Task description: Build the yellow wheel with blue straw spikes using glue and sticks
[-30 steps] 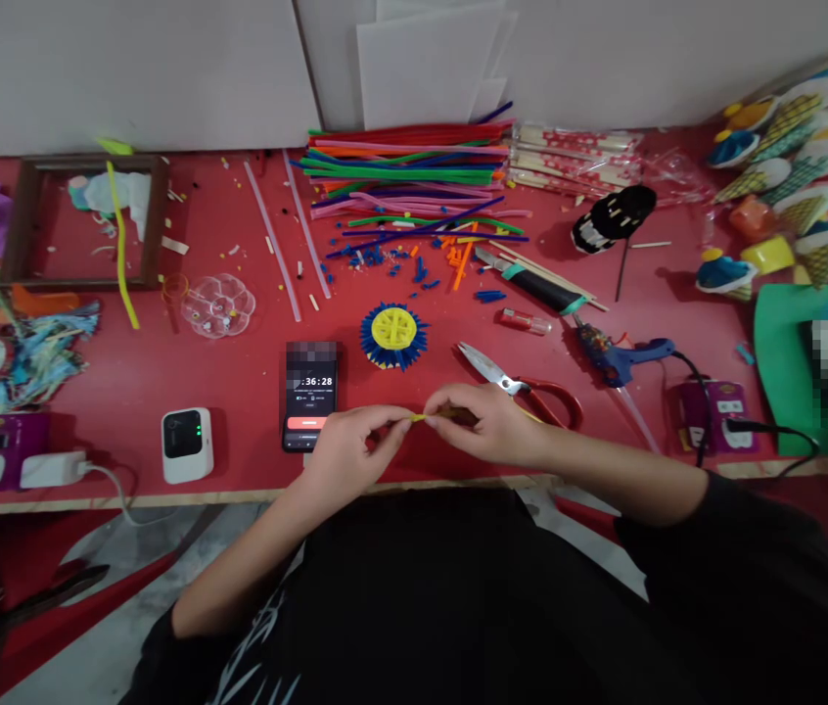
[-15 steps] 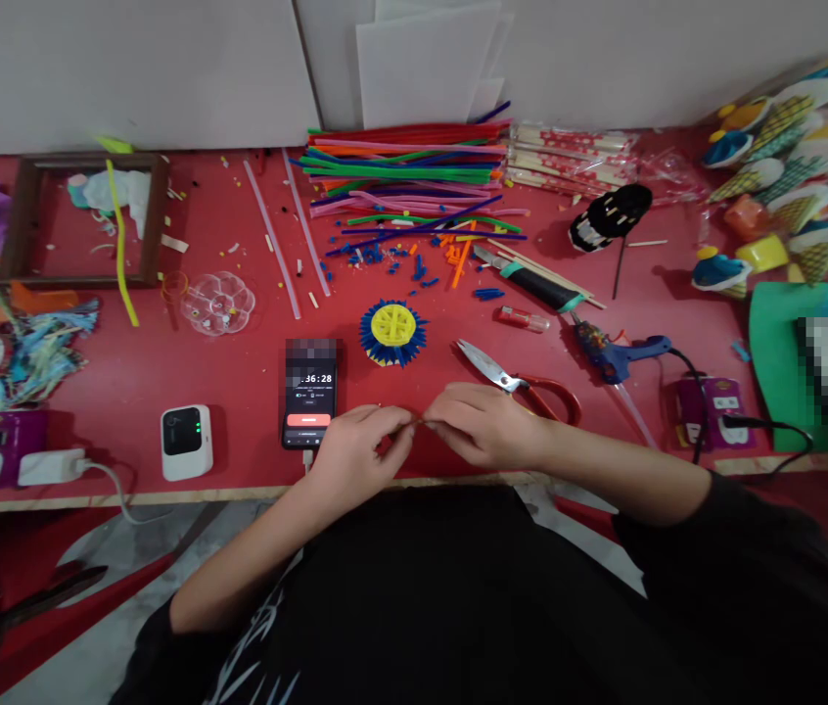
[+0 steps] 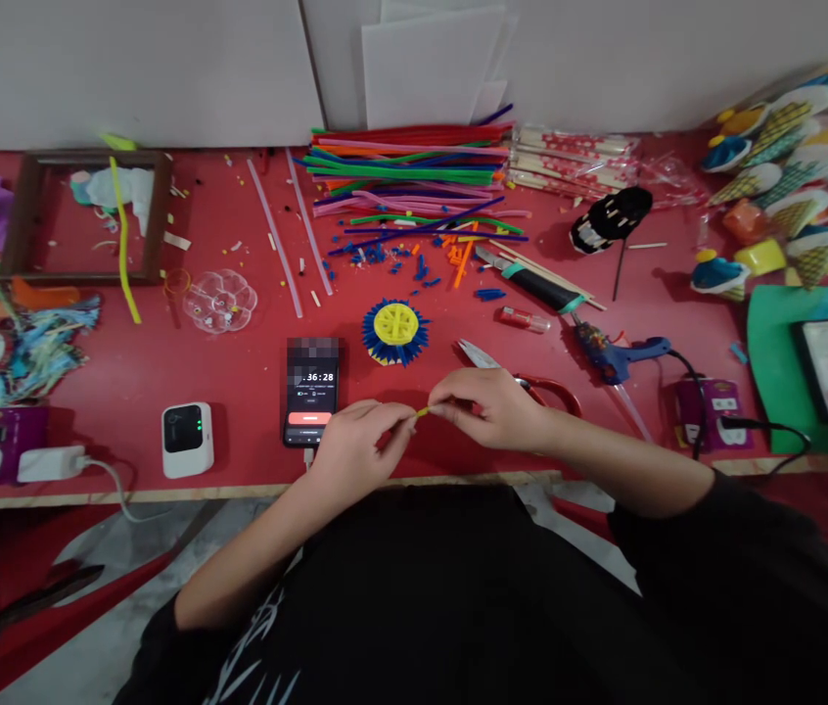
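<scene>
My left hand (image 3: 359,443) and my right hand (image 3: 491,408) meet just above the near edge of the red table (image 3: 238,362). Both pinch the ends of a short yellow straw piece (image 3: 422,412) held between them. Behind the hands lies a round blue and yellow straw piece (image 3: 394,331). Red-handled scissors (image 3: 531,380) lie partly under my right hand. A phone (image 3: 312,390) showing a timer lies just left of my left hand.
A pile of coloured straws (image 3: 414,171) lies at the back, with a blue glue gun (image 3: 616,354), a craft knife (image 3: 531,282) and a small white device (image 3: 186,439) around. A wooden frame (image 3: 83,217) sits far left, and paper crafts (image 3: 781,176) crowd the right.
Both hands have lifted slightly and moved a little away from me, still pinching the yellow piece. My right hand now covers more of the scissors.
</scene>
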Action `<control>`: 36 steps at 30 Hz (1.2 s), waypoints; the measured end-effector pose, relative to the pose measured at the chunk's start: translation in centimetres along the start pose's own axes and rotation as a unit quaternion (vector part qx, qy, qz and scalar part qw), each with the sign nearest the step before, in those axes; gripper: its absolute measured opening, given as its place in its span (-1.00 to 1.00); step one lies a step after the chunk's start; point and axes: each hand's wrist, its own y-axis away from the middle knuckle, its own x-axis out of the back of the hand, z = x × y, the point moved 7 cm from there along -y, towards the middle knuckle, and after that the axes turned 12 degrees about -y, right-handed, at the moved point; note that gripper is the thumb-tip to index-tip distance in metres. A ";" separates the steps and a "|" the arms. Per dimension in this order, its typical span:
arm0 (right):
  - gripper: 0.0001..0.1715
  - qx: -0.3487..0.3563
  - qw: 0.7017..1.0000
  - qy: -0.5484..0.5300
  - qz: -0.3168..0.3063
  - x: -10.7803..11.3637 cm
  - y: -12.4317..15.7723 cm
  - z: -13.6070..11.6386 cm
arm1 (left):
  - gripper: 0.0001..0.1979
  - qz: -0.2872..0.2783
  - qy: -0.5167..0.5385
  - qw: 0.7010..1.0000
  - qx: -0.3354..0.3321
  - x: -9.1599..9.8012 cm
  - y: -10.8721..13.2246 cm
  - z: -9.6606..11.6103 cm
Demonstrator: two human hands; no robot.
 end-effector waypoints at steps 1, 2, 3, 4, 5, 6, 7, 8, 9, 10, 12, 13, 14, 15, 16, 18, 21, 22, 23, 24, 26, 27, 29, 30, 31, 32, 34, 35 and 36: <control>-0.86 -0.004 1.000 -0.006 0.007 0.3 -0.2 0.1 | -0.86 0.003 0.000 1.000 0.003 0.2 -0.1 -0.1; -0.86 -0.005 1.000 -0.007 0.018 0.6 -0.4 0.2 | -0.86 0.006 -0.001 1.000 0.007 0.4 -0.2 -0.2; -0.86 0.000 0.999 0.001 0.034 1.1 -0.6 0.1 | -0.86 0.010 -0.002 1.000 0.012 0.7 -0.3 -0.3; -0.85 0.010 0.998 0.023 0.058 1.8 -0.7 0.0 | -0.86 0.014 -0.004 1.000 0.019 1.0 -0.4 -0.5; -0.85 0.023 0.994 0.061 0.090 2.5 -0.8 -0.3 | -0.86 0.020 -0.007 0.999 0.028 1.3 -0.4 -0.7; -0.86 0.038 0.986 0.110 0.121 3.1 -0.8 -0.8 | -0.86 0.025 -0.012 0.999 0.036 1.6 -0.5 -0.9; -0.88 0.054 0.975 0.158 0.143 3.5 -0.7 -1.3 | -0.86 0.031 -0.020 0.998 0.041 1.9 -0.5 -1.0; -0.89 0.070 0.966 0.198 0.149 3.5 -0.7 -1.9 | -0.85 0.036 -0.029 0.998 0.040 2.0 -0.5 -1.1; -0.90 0.087 0.961 0.223 0.138 3.2 -0.6 -2.5 | -0.85 0.039 -0.041 0.998 0.028 2.0 -0.6 -1.0; -0.90 0.109 0.960 0.231 0.115 2.6 -0.6 -3.0 | -0.85 0.042 -0.054 0.998 0.008 2.0 -0.7 -0.8; -0.85 0.153 0.963 0.211 0.066 1.2 -0.4 -3.9 | -0.82 0.054 -0.078 0.995 -0.039 1.9 -0.9 -0.1; -0.81 0.168 0.964 0.198 0.055 0.8 -0.3 -4.3 | -0.79 0.062 -0.085 0.993 -0.059 1.9 -0.9 0.2; -0.78 0.179 0.965 0.186 0.051 0.5 -0.2 -4.5 | -0.78 0.071 -0.087 0.991 -0.074 2.0 -1.0 0.4; -0.77 0.182 0.965 0.179 0.051 0.5 -0.2 -4.5 | -0.78 0.082 -0.084 0.990 -0.082 2.2 -1.2 0.5; -0.77 0.180 0.966 0.177 0.054 0.6 -0.3 -4.4 | -0.80 0.095 -0.079 0.989 -0.080 2.4 -1.3 0.4; -0.80 0.172 0.966 0.181 0.070 1.4 -0.7 -3.9 | -0.88 0.127 -0.076 0.988 -0.052 3.0 -1.9 -0.5; -0.88 0.144 0.966 0.178 0.118 3.3 -1.8 -2.6 | -0.49 0.176 -0.104 0.978 0.037 3.4 -2.9 -3.0; -0.91 0.131 0.968 0.169 0.132 3.9 -2.3 -2.0 | -0.33 0.184 -0.119 0.974 0.056 3.2 -3.3 -3.8; -0.92 0.117 0.970 0.160 0.140 4.4 -2.7 -1.4 | -0.21 0.182 -0.131 0.971 0.079 2.8 -3.7 -4.6; -0.92 0.103 0.972 0.152 0.144 4.7 -3.2 -0.8 | -0.14 0.166 -0.133 0.973 0.095 2.1 -4.2 -5.3; -0.89 0.082 0.976 0.144 0.140 4.8 -3.9 0.3 | -0.12 0.139 -0.113 0.978 0.108 0.8 -5.0 -6.2; -0.87 0.076 0.978 0.142 0.135 4.8 -4.2 0.6 | -0.16 0.130 -0.098 0.981 0.110 0.2 -5.4 -6.4; -0.83 0.069 0.981 0.137 0.117 4.5 -4.7 1.2 | -0.29 0.122 -0.066 0.984 0.110 -0.4 -5.9 -6.6; -0.82 0.066 0.983 0.133 0.106 4.3 -4.9 1.5 | -0.36 0.122 -0.052 0.985 0.110 -0.6 -6.1 -6.6; -0.81 0.064 0.985 0.128 0.096 4.2 -5.0 1.6 | -0.43 0.122 -0.041 0.986 0.111 -0.6 -6.3 -6.6; -0.81 0.064 0.987 0.123 0.088 4.2 -5.1 1.7 | -0.48 0.120 -0.031 0.986 0.109 -0.6 -6.5 -6.6; -0.82 0.068 0.988 0.112 0.079 4.2 -5.1 1.8 | -0.55 0.109 -0.013 0.989 0.097 -0.6 -6.8 -6.6; -0.83 0.073 0.988 0.108 0.077 4.3 -5.0 1.7 | -0.56 0.101 -0.005 0.991 0.088 -0.6 -6.9 -6.6; -0.84 0.078 0.988 0.107 0.074 4.3 -5.0 1.6 | -0.55 0.087 0.003 0.993 0.077 -0.7 -7.1 -6.6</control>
